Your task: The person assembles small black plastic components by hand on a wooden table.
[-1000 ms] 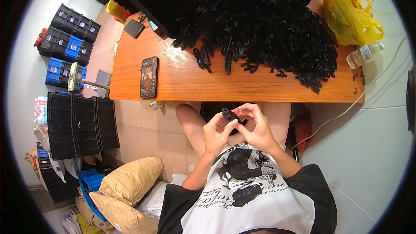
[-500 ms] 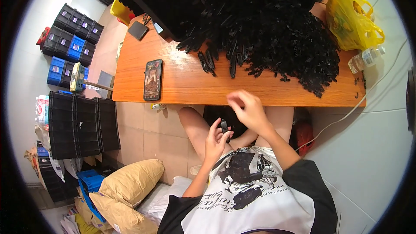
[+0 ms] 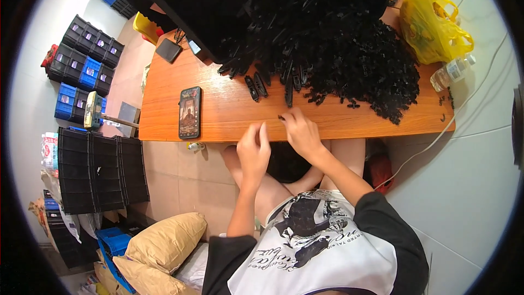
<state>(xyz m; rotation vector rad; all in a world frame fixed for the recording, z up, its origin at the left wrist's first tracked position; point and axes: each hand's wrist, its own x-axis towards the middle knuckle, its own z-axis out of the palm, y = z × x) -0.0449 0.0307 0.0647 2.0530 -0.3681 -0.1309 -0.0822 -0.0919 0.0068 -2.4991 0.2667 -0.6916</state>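
Note:
My left hand is raised at the near edge of the table, its fingers curled in and the thumb alongside. Whatever lies inside it, if anything, is hidden. Close on its right, my right hand reaches over the edge and pinches a small black plastic piece at the fingertips. Beyond the hands lie several long black plastic casings, with a pair of similar casings to their left. A large heap of small black parts spreads to the right.
A phone lies on the wooden table at left. A big black bin stands at the back. At right are a yellow plastic bag and a clear bottle. Black crates and tan sacks sit left on the floor.
My left hand has moved up from my lap to the table edge; the black piece it held no longer shows. My right hand has shifted slightly left and now pinches a small black piece.

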